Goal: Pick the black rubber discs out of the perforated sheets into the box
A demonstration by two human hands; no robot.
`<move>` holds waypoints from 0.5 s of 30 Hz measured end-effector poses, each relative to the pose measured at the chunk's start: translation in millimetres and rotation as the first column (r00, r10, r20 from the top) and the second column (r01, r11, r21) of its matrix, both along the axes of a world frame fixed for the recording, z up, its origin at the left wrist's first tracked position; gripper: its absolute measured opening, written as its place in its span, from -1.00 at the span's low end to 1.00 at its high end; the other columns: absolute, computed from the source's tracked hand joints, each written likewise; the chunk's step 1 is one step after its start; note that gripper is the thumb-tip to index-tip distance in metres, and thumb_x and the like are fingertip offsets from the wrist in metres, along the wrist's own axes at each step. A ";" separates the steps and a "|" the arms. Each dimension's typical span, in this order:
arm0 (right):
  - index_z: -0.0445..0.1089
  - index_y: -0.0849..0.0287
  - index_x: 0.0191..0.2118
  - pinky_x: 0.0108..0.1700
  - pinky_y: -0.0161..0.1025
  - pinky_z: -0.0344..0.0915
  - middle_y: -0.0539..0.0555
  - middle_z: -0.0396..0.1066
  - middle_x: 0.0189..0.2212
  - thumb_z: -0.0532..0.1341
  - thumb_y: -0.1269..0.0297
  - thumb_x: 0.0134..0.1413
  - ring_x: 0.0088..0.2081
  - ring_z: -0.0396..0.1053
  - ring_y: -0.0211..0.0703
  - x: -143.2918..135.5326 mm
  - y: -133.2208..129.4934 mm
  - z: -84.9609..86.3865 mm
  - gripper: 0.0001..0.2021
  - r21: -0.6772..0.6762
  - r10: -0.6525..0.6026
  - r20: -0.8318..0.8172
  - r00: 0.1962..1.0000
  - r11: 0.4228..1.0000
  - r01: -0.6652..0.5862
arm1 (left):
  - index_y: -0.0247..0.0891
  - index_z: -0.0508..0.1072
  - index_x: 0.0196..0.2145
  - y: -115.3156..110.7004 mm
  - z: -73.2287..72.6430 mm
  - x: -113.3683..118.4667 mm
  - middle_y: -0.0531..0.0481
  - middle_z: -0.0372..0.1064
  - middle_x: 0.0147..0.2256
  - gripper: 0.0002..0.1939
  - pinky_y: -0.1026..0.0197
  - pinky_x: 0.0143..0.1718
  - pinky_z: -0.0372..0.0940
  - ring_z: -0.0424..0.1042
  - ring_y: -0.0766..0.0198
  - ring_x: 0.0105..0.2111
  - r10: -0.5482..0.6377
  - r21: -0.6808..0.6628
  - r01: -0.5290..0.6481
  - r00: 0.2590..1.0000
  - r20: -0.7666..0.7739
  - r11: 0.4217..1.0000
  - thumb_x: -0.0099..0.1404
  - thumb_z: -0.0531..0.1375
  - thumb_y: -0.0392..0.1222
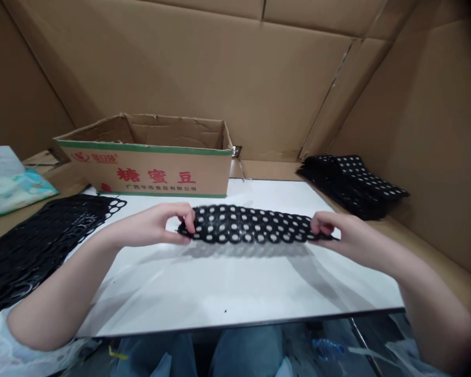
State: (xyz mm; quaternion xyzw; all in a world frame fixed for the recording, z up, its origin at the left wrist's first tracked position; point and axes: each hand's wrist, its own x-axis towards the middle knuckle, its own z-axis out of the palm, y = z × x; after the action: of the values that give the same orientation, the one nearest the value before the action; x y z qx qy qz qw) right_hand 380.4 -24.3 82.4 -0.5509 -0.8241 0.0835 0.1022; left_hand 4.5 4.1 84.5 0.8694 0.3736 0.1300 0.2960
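Seeing open white worktop [227, 293] spread towards its dark front edge [235, 325], we hold a black perforated strip [241, 223] above the middle, left hand [155, 225] pinching one end, right hand [349, 238] the other. Behind it stands an open carton [157, 170], its floor hidden from us; black netting [43, 235] lies left.

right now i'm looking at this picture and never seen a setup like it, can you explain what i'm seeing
There is no machine here: the left grip and right grip are a person's own bare hands. The single picture comes from a camera worn on that person's head, looking forward and down. The two hands hold a black dotted strip by its ends, over a white board. A cardboard box stands toward the far side. Black mesh lies to the left, near a patterned packet; a dark dotted stack lies to the right.
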 end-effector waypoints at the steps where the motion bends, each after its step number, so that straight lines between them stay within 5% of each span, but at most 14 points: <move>1: 0.23 0.14 -0.45 -0.45 -0.34 0.11 -0.03 0.23 -0.53 0.16 0.12 -0.14 -0.49 0.18 -0.27 0.5 -2.7 0.0 -0.80 -0.078 0.028 0.021 0.999 0.997 -0.026 | -0.21 0.35 -0.36 -1.2 1.5 -0.4 0.04 0.31 -0.28 -0.77 0.27 -0.18 0.15 0.26 0.28 -0.23 -0.063 -0.064 0.060 0.996 -0.055 0.996 0.02 0.18 -0.06; 4: 0.30 0.13 -0.35 -0.39 -0.32 0.17 0.01 0.32 -0.42 0.16 0.08 -0.16 -0.41 0.26 -0.23 -7.8 -3.1 -2.6 -0.74 -0.215 0.097 0.034 0.995 0.973 -0.087 | -0.17 0.37 -0.28 0.9 -2.5 0.0 0.04 0.32 -0.22 -0.71 0.28 -0.18 0.14 0.26 0.26 -0.21 -0.073 -0.152 0.049 0.986 -0.153 0.987 0.05 0.14 0.01; 10: 0.20 0.12 -0.04 -0.19 -0.24 0.19 0.13 0.22 -0.06 -0.06 0.43 0.05 -0.16 0.29 -0.15 -60.8 42.9 -24.5 -0.66 0.145 0.134 0.095 0.986 0.978 -0.147 | -0.23 0.31 -0.28 16.4 -40.9 3.0 -0.02 0.29 -0.32 -0.63 0.29 -0.40 0.14 0.27 0.26 -0.38 0.216 -0.082 -0.246 0.940 -0.265 0.966 0.02 0.09 0.06; 13: 0.03 0.09 0.10 -0.23 -0.26 0.21 0.15 0.02 0.11 -0.03 0.55 -0.03 -0.11 0.28 -0.12 -93.1 71.9 -44.2 -0.48 0.154 0.192 0.234 0.953 0.961 -0.231 | -0.24 0.29 -0.34 16.3 -55.5 5.5 -0.01 0.25 -0.37 -0.71 0.29 -0.44 0.12 0.23 0.28 -0.43 0.252 -0.045 -0.277 0.921 -0.298 0.960 -0.01 0.10 -0.03; 15: 0.02 0.13 0.10 -0.25 -0.28 0.21 0.18 0.13 0.03 -0.02 0.58 -0.04 -0.13 0.28 -0.12 -111.1 84.3 -55.1 -0.47 0.131 0.235 0.316 0.919 0.949 -0.288 | -0.24 0.27 -0.38 13.7 -59.0 7.2 0.00 0.22 -0.38 -0.76 0.29 -0.45 0.11 0.21 0.29 -0.44 0.280 -0.016 -0.297 0.916 -0.286 0.955 -0.01 0.09 -0.06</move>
State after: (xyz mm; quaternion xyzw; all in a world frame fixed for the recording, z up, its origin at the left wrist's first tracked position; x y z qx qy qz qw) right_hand 269.3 60.0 27.3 -0.4305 -0.9005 -0.0597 0.0131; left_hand 11.7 17.8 25.6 0.8053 0.5396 0.0364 0.2430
